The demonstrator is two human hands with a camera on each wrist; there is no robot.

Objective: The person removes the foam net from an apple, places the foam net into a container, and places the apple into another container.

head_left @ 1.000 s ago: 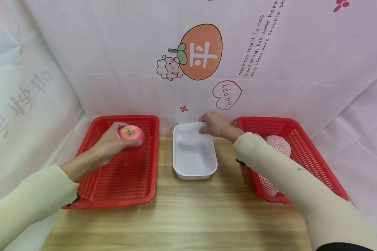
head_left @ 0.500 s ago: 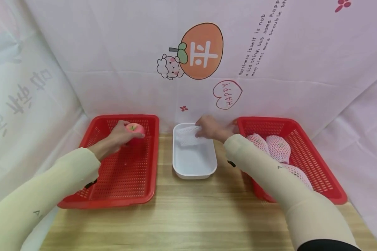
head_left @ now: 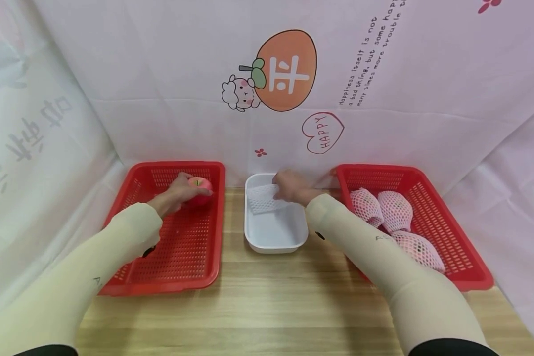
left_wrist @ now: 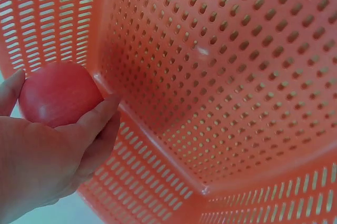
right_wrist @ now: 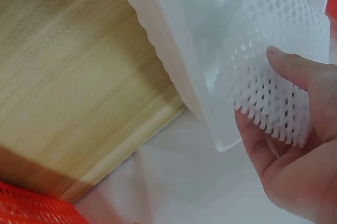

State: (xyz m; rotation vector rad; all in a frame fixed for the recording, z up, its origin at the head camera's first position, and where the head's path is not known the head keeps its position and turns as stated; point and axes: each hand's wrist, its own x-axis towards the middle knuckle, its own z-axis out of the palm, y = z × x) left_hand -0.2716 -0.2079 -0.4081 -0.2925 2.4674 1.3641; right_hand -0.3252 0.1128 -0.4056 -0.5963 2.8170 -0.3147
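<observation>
My left hand [head_left: 177, 194] grips a pink-red apple [head_left: 200, 185] inside the left red basket [head_left: 221, 237], near its back right corner. In the left wrist view, thumb and fingers curve round the apple [left_wrist: 60, 92], with the basket's slotted wall behind it. My right hand [head_left: 291, 186] pinches a white foam fruit net [head_left: 263, 199] at the back of a white plastic tray [head_left: 273, 232]. The right wrist view shows the flattened net [right_wrist: 274, 71] between thumb and fingers, lying over the tray's inside.
A second red basket [head_left: 463, 242] stands at the right, holding several fruits in pink-white foam nets [head_left: 396, 210]. Baskets and tray stand on a wooden table [head_left: 267, 306]. A white printed cloth [head_left: 182, 89] hangs close behind them.
The left hand has moved right and lower into the basket with the apple. The right hand has shifted slightly left and down, bringing the net further into the tray.
</observation>
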